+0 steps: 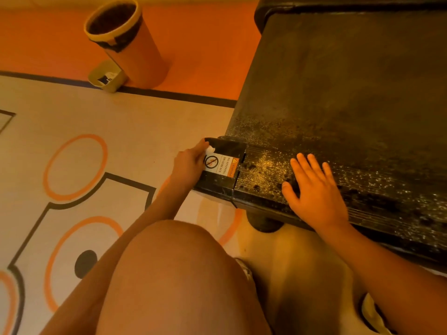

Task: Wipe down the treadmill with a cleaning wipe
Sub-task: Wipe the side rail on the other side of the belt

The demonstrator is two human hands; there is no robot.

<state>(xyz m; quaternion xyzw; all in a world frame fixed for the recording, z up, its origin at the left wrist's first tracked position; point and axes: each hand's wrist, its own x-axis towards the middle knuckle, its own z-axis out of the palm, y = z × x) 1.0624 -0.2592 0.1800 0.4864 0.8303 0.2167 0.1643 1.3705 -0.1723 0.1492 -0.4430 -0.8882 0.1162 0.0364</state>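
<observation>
The floor (72, 122) is pale and smooth, painted with orange rings, a black dot and black outlines; farther back a black line borders a band of plain orange. Nearest the camera, a bent bare knee (169, 274) fills the lower middle of the view.

Past the knee, the right hand (314, 189) lies palm-down on the rear end of the black treadmill (338, 93), fingers straight and slightly spread, holding nothing. The surface around it is ribbed and speckled with pale dust and dark spots. A round dark foot (263, 222) shows under the edge just beside the wrist.

To the left, the left hand (189, 165) reaches to the treadmill's rear corner cap (229, 146). Its fingers are curled and pinch a small white cleaning wipe (210, 149) against the outer edge of that cap, right above a white and orange warning label (219, 163).

Beyond, the dark belt runs away to the upper right, dusty near the hands.

Farthest off, on the orange band, stands a tall orange cylindrical bin (130, 44) with a black liner, and a small yellowish tub (108, 76) touches its base.
</observation>
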